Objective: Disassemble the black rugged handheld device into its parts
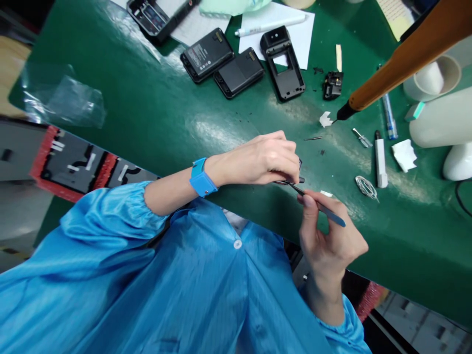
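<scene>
My left hand (263,160), with a blue strap on its wrist (201,178), rests at the near edge of the green table (155,113). Its fingers are pinched shut on a small dark part that I cannot make out. My right hand (326,243) is just below and to the right of it, closed round thin tweezers (324,209) with a blue-grey handle. The tweezers' dark tip reaches the left hand's fingertips. My blue coat (165,290) fills the bottom of the view.
Farther back lie two black battery-like covers (223,63), an open black housing (283,61) on white paper, a white marker (271,25) and a small black part (333,84). An orange-handled tool (401,54) hangs at right, above small tools and a wire coil (366,187). A clear bag (70,101) lies left.
</scene>
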Action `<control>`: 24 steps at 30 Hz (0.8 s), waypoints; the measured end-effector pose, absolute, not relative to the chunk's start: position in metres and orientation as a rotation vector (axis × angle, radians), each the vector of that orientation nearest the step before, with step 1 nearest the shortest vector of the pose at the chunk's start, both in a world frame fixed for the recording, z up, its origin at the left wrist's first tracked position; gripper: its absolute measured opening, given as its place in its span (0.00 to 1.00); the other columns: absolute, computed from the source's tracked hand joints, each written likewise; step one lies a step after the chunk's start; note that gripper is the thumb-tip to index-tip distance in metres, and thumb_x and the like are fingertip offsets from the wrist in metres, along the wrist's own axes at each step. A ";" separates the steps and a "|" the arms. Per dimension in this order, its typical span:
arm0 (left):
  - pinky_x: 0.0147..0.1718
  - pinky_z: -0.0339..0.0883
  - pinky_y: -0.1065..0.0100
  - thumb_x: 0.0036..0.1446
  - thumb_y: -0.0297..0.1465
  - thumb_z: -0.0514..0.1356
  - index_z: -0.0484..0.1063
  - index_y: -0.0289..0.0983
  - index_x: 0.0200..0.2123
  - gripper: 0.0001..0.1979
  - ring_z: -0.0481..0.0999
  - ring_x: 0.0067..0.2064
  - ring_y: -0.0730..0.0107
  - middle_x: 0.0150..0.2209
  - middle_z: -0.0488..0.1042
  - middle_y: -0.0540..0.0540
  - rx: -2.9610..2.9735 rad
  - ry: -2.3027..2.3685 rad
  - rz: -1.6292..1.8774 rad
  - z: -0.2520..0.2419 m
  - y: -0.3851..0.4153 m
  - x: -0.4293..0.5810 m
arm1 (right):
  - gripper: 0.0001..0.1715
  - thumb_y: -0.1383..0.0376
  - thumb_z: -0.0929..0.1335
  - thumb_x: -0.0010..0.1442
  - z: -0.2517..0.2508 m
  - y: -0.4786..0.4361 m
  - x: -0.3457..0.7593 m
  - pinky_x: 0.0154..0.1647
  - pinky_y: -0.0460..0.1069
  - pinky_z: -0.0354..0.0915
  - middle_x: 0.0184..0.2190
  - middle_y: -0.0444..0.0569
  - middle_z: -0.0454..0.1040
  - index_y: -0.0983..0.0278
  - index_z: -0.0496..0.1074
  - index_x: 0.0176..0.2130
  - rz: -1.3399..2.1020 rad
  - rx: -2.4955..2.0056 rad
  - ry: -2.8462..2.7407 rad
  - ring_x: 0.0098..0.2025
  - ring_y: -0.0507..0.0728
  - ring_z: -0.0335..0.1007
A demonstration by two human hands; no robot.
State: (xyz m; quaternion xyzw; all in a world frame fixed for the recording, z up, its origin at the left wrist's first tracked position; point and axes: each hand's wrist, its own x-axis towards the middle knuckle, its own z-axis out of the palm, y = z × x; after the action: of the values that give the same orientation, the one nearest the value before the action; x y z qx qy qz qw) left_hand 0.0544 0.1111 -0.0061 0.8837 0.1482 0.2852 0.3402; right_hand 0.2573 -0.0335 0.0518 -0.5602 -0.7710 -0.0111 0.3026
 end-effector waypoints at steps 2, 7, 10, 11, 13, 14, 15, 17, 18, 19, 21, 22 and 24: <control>0.54 0.67 0.56 0.81 0.34 0.57 0.87 0.47 0.45 0.17 0.83 0.46 0.65 0.47 0.91 0.51 2.302 0.377 0.750 -0.006 0.111 0.054 | 0.09 0.74 0.74 0.76 0.049 -0.035 0.257 0.47 0.43 0.79 0.42 0.44 0.89 0.62 0.79 0.52 -0.047 -1.476 -2.019 0.39 0.52 0.89; 0.53 0.66 0.57 0.82 0.34 0.57 0.87 0.46 0.46 0.16 0.83 0.46 0.65 0.47 0.91 0.52 2.309 0.359 0.774 -0.006 0.111 0.054 | 0.08 0.74 0.73 0.77 0.045 -0.037 0.253 0.44 0.42 0.79 0.39 0.43 0.89 0.62 0.79 0.50 -0.078 -1.476 -1.971 0.36 0.51 0.89; 0.54 0.67 0.57 0.82 0.34 0.56 0.87 0.45 0.46 0.17 0.82 0.46 0.65 0.46 0.91 0.51 2.323 0.366 0.780 -0.008 0.110 0.054 | 0.07 0.73 0.73 0.77 0.048 -0.036 0.252 0.45 0.43 0.79 0.39 0.43 0.89 0.61 0.79 0.50 -0.073 -1.515 -1.953 0.37 0.52 0.89; 0.54 0.67 0.57 0.82 0.34 0.56 0.87 0.45 0.46 0.17 0.82 0.46 0.65 0.46 0.91 0.51 2.327 0.374 0.785 -0.008 0.110 0.054 | 0.07 0.72 0.73 0.77 0.050 -0.035 0.253 0.46 0.43 0.79 0.40 0.43 0.89 0.61 0.79 0.51 -0.057 -1.525 -1.960 0.38 0.52 0.89; 0.54 0.67 0.57 0.82 0.35 0.56 0.87 0.45 0.46 0.17 0.82 0.46 0.65 0.46 0.91 0.51 2.333 0.384 0.793 -0.009 0.110 0.054 | 0.06 0.71 0.73 0.78 0.054 -0.033 0.253 0.47 0.43 0.78 0.41 0.43 0.89 0.61 0.78 0.51 -0.019 -1.532 -2.005 0.39 0.52 0.89; 0.54 0.67 0.57 0.82 0.35 0.56 0.87 0.45 0.46 0.17 0.82 0.46 0.65 0.46 0.91 0.51 2.337 0.382 0.795 -0.009 0.109 0.054 | 0.06 0.71 0.72 0.79 0.056 -0.031 0.253 0.47 0.43 0.77 0.41 0.43 0.89 0.61 0.78 0.52 -0.009 -1.528 -2.035 0.38 0.51 0.88; 0.54 0.67 0.57 0.82 0.35 0.56 0.87 0.45 0.46 0.18 0.82 0.46 0.65 0.46 0.91 0.51 2.341 0.377 0.793 -0.008 0.109 0.054 | 0.05 0.71 0.72 0.79 0.058 -0.030 0.253 0.46 0.43 0.77 0.40 0.43 0.88 0.62 0.78 0.52 -0.002 -1.521 -2.064 0.37 0.51 0.88; 0.54 0.66 0.57 0.83 0.35 0.55 0.87 0.45 0.46 0.18 0.82 0.46 0.65 0.47 0.91 0.51 2.346 0.367 0.776 -0.008 0.110 0.054 | 0.05 0.72 0.72 0.79 0.060 -0.028 0.253 0.44 0.42 0.76 0.39 0.43 0.88 0.62 0.77 0.52 -0.003 -1.503 -2.094 0.36 0.50 0.87; 0.54 0.66 0.57 0.83 0.35 0.55 0.87 0.45 0.46 0.18 0.82 0.46 0.65 0.47 0.91 0.51 2.345 0.367 0.764 -0.007 0.110 0.054 | 0.06 0.72 0.72 0.79 0.060 -0.028 0.252 0.43 0.42 0.76 0.39 0.44 0.88 0.63 0.77 0.51 -0.015 -1.491 -2.090 0.35 0.50 0.87; 0.53 0.66 0.57 0.82 0.35 0.55 0.87 0.46 0.46 0.18 0.82 0.46 0.65 0.47 0.91 0.51 2.341 0.369 0.753 -0.007 0.110 0.054 | 0.06 0.73 0.72 0.78 0.059 -0.029 0.252 0.43 0.42 0.76 0.39 0.44 0.88 0.63 0.77 0.51 -0.027 -1.478 -2.081 0.35 0.51 0.87; 0.53 0.66 0.57 0.82 0.36 0.55 0.87 0.46 0.46 0.18 0.82 0.46 0.65 0.47 0.91 0.51 2.333 0.369 0.746 -0.007 0.111 0.054 | 0.08 0.74 0.73 0.77 0.055 -0.031 0.252 0.43 0.43 0.77 0.39 0.44 0.89 0.62 0.77 0.51 -0.063 -1.463 -2.058 0.36 0.52 0.88; 0.53 0.66 0.57 0.82 0.35 0.56 0.87 0.46 0.46 0.18 0.82 0.46 0.65 0.47 0.91 0.52 2.330 0.368 0.750 -0.007 0.111 0.054 | 0.09 0.74 0.73 0.77 0.052 -0.033 0.252 0.43 0.43 0.78 0.39 0.44 0.89 0.62 0.78 0.51 -0.082 -1.461 -2.048 0.36 0.52 0.89; 0.53 0.65 0.57 0.82 0.35 0.56 0.86 0.46 0.45 0.17 0.82 0.46 0.65 0.46 0.91 0.52 2.324 0.364 0.764 -0.007 0.111 0.055 | 0.09 0.75 0.73 0.77 0.047 -0.035 0.252 0.44 0.43 0.78 0.40 0.44 0.90 0.62 0.78 0.51 -0.108 -1.468 -2.033 0.37 0.52 0.89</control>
State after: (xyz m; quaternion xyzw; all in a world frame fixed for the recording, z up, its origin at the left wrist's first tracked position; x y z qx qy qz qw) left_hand 0.0547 0.1105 -0.0072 0.8876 0.1390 0.2919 0.3281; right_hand 0.2518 -0.0351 0.0474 -0.5558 -0.7700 -0.0409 0.3107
